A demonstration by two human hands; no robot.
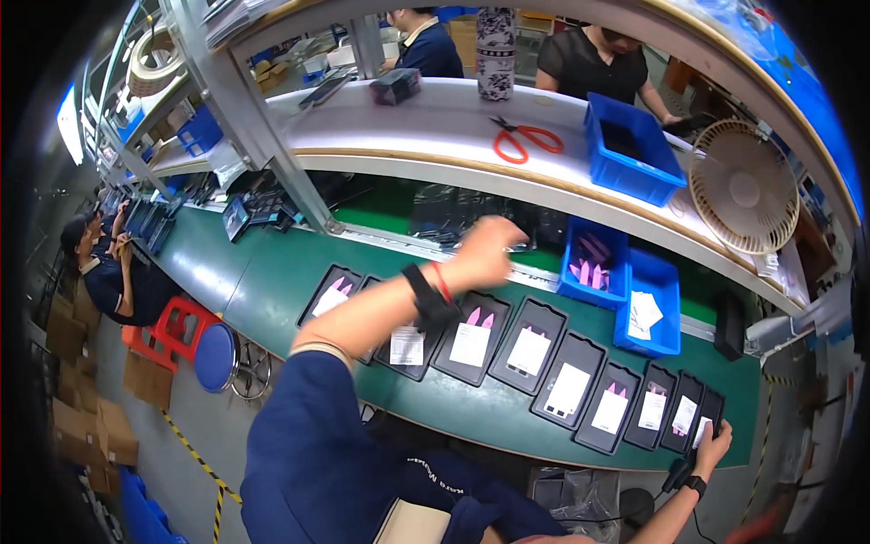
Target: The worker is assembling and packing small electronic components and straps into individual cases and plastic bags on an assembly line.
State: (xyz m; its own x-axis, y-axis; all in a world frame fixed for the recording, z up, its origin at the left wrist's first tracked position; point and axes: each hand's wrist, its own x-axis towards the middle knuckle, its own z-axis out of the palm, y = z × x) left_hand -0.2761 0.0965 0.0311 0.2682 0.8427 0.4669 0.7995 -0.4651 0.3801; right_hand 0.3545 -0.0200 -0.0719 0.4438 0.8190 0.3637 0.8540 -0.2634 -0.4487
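Note:
A row of black shallow trays (469, 331) lies along the green bench, most bearing a white printed paper slip (569, 388). Pink pointed pieces (616, 390) show beside several slips. My left arm crosses above the row's left part. Its hand (485, 254), fingers curled, hovers near dark clear-plastic packages (435, 213) beneath the shelf; whatever it may hold is hidden. At the row's right end, my right hand (713, 451) grips the near edge of the last black tray (710, 408). A black device (675, 473) is beside that wrist, its kind unclear.
Behind the row stand a blue bin with pink pieces (594, 254) and another with white slips (651, 313). The overhead shelf carries red-handled scissors (526, 140), a blue bin (630, 150), a fan (745, 186) and a patterned bottle (496, 54). Co-workers sit across and at far left.

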